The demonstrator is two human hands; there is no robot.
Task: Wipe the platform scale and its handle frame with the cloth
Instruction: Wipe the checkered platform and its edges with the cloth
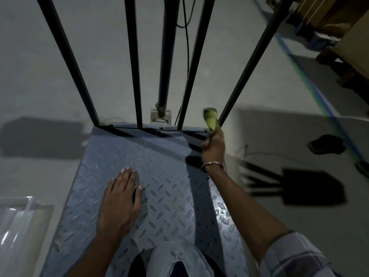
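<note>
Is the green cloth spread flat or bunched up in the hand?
Bunched up. The right hand grips the cloth as a wad, sticking up beside the frame's right bar, not spread on anything.

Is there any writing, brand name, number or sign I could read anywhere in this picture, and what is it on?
None: no readable text shows anywhere.
Platform scale: only a raised diamond pattern, no label or number.
Handle frame: plain dark bars.
Cloth in the right hand: plain green, blurred.
Cardboard boxes at the top right: too blurred and dark to show any print.
</note>
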